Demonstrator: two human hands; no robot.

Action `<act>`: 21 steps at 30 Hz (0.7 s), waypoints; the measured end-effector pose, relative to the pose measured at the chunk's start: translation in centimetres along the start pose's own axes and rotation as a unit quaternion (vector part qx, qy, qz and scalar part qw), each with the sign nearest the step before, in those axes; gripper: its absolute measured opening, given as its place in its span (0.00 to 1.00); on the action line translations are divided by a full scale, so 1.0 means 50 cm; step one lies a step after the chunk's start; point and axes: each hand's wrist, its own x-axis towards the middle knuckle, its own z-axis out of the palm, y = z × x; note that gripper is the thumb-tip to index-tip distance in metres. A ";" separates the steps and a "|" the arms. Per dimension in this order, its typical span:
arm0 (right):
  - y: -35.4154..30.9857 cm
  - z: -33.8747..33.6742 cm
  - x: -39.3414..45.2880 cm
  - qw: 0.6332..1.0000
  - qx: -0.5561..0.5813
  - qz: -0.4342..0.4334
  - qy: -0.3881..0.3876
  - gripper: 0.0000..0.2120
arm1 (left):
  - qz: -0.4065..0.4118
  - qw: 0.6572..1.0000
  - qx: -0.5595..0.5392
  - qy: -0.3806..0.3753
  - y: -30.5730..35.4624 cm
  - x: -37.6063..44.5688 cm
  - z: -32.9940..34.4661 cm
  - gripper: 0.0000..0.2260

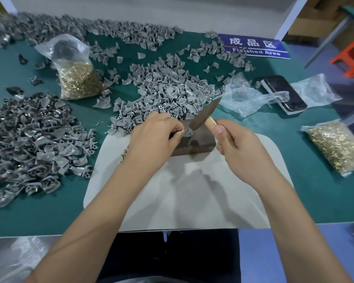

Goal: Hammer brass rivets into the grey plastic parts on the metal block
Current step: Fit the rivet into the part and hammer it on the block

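Brass is being pinched at the very tip of the left hand (154, 137): a small rivet (186, 131) is being held between thumb and forefinger over a grey plastic part (188, 134) that is being steadied on the dark metal block (192, 140). The right hand (238, 142) is being kept closed around the wooden handle of a hammer (202, 116), whose head is being poised just above the rivet. The rivet is judged tiny, light and slippery, best pinched low on the shank so the head is left clear; the plastic part is judged stiff yet easily cracked, so light taps are being called for. The block is judged heavy enough to stay put on the pale mat (192, 190).

Green covering is being shown across the worktop (315, 164). Heaps of grey parts (166, 92) are lying beyond and left of the block, with bags of rivets (78, 78) at left and right. A phone (284, 94) and a blue sign (255, 46) are lying at the far right, and an orange stool (349, 56) is standing beyond the worktop
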 end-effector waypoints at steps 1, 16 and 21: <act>-0.002 0.002 0.001 1.000 -0.015 -0.004 0.004 0.11 | 0.001 1.000 -0.003 0.000 0.000 0.001 -0.001 0.03; -0.039 0.019 -0.005 0.985 -0.125 -0.006 0.119 0.15 | 0.014 1.000 -0.005 0.023 -0.006 0.009 -0.003 0.01; -0.035 0.027 -0.010 0.985 -0.159 -0.005 0.068 0.13 | 0.005 1.000 -0.010 0.026 -0.007 0.009 -0.005 0.02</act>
